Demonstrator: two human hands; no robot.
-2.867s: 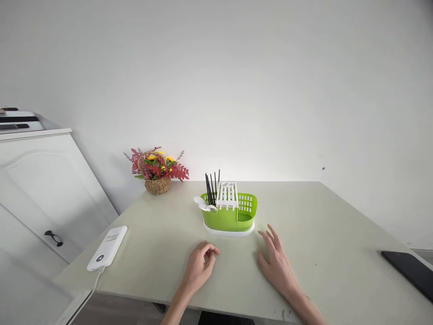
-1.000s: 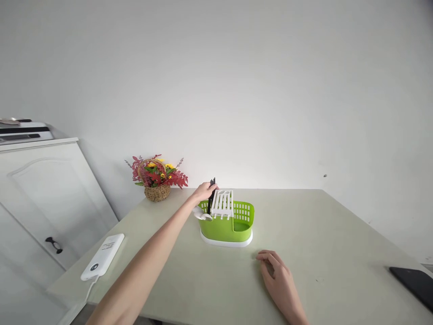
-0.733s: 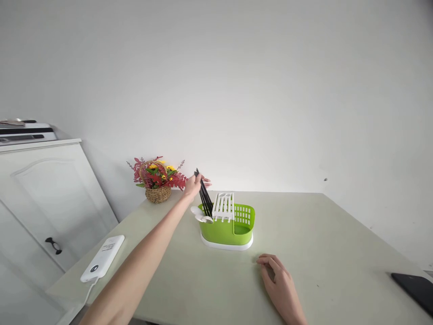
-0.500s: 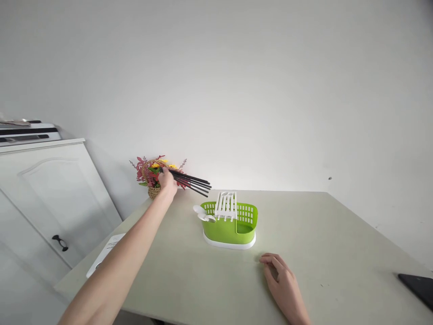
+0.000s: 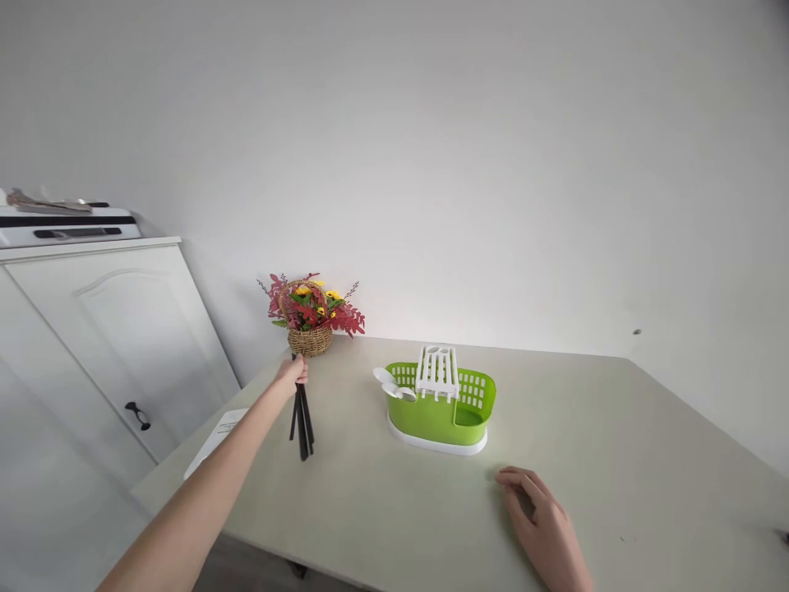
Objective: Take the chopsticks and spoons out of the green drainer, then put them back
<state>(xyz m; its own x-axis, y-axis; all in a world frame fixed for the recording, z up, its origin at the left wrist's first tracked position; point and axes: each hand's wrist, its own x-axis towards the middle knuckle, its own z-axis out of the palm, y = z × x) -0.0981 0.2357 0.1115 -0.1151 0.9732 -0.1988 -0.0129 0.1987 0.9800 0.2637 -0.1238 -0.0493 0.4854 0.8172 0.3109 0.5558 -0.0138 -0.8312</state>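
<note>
Holding nothing, the loosely curled right hand (image 5: 541,520) lies on the worktop (image 5: 370,510); print on the white device (image 5: 222,427) is too small to read; no brand shows; the left hand (image 5: 293,372) grasps the black sticks (image 5: 302,423), ends down, already out of the rack (image 5: 435,419) and left of it; at least 3 spoons (image 5: 390,389) remain inside; a flower basket (image 5: 310,341) stands beyond.

A green basket (image 5: 425,418) stands in the middle of the bench (image 5: 641,444), white spoons (image 5: 385,378) jutting from its left end. Between it and the black chopsticks (image 5: 302,421) gripped in the left hand (image 5: 293,372) runs a bare, passable strip. Just beyond that hand, a flower basket (image 5: 310,341) blocks the route to the wall (image 5: 444,181). Rightward, past the loosely curled right hand (image 5: 546,522), lies broad open room.
</note>
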